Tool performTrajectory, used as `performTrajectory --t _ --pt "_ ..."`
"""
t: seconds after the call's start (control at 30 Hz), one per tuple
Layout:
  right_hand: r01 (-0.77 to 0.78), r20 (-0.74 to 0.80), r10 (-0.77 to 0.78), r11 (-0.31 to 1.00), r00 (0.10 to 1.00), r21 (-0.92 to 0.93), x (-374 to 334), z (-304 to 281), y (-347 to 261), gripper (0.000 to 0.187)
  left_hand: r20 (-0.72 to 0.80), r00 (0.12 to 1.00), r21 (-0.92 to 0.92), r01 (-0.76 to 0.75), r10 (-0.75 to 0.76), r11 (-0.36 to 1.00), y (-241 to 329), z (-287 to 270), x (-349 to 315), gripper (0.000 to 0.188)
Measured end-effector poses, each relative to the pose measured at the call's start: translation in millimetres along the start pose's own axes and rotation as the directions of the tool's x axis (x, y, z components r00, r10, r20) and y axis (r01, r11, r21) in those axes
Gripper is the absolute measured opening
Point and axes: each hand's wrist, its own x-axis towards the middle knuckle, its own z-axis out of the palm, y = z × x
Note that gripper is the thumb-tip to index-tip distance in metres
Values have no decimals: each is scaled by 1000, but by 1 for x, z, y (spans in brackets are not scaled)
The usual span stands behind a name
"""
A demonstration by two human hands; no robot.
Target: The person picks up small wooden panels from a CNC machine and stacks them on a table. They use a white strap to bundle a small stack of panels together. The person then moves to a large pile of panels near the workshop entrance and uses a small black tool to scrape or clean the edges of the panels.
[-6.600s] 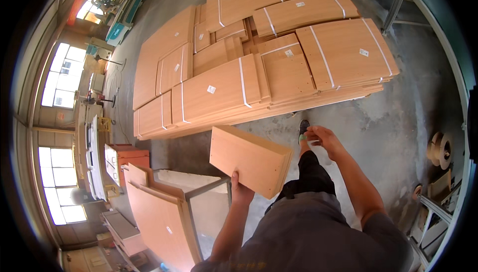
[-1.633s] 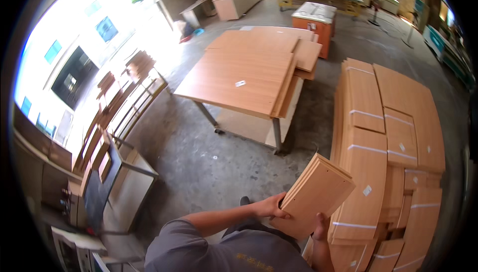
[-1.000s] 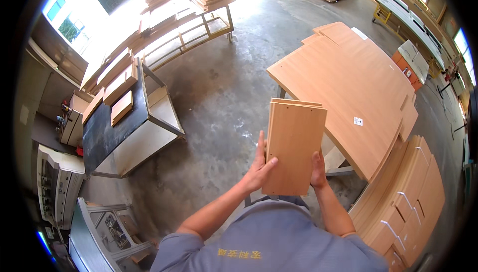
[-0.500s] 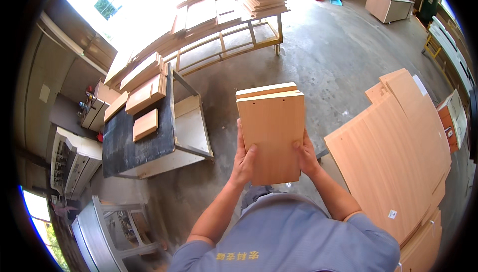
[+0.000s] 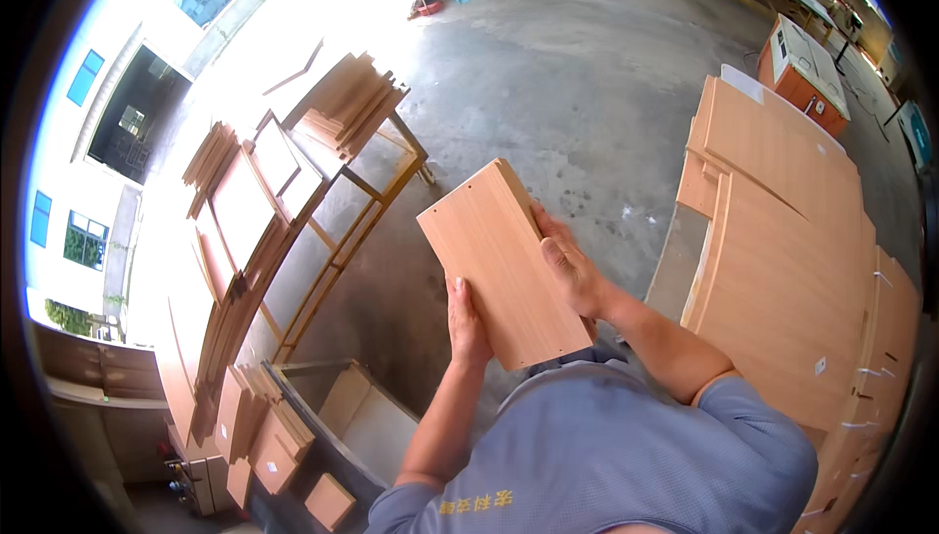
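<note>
Between my hands is a small stack of wooden boards (image 5: pixel 501 265), light brown, tilted with its top leaning left. The top board has small dark holes near its corners. Along the lower left edge lies my left hand (image 5: pixel 467 327), its thumb up at the board's face and the other fingers hidden behind. My right hand (image 5: pixel 572 262) grips the opposite long edge, its fingers pointing up along the side. Both hands bear the stack in front of my body, above the floor.
A long metal-framed trolley (image 5: pixel 337 258) at left carries piled wooden panels (image 5: pixel 245 206). Nearer stands a black-topped bench (image 5: pixel 367 497) with smaller board stacks (image 5: pixel 279 446). Large panels (image 5: pixel 782 280) are piled at right. An orange cabinet (image 5: pixel 807 74) stands behind them on the concrete floor (image 5: pixel 577 74).
My view has swung to the right, so the trolley and bench sit lower left. The stack of boards has tilted leftward, and my right hand has moved up along its edge.
</note>
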Motion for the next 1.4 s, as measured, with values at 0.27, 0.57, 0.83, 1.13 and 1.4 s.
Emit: performTrajectory --t 0.27,0.57,0.83,1.13,1.4 --pt "-4 143 4 1000 990 0 205 -94 35 86 -6 973 -111 228 -231 967 32 39 239 58" --pt "-46 -28 54 972 998 230 389 -252 93 102 112 990 92 73 -83 993 32 173 487 52" --pt "159 -538 128 876 833 456 498 -461 113 106 540 839 669 -480 72 568 -2 405 735 63" --pt "218 -843 198 913 500 344 535 -694 178 97 984 105 100 -994 -141 -47 -137 756 982 73" --pt "427 -933 231 840 278 335 552 -923 262 102 680 60 730 41 -731 683 -274 860 1033 92"
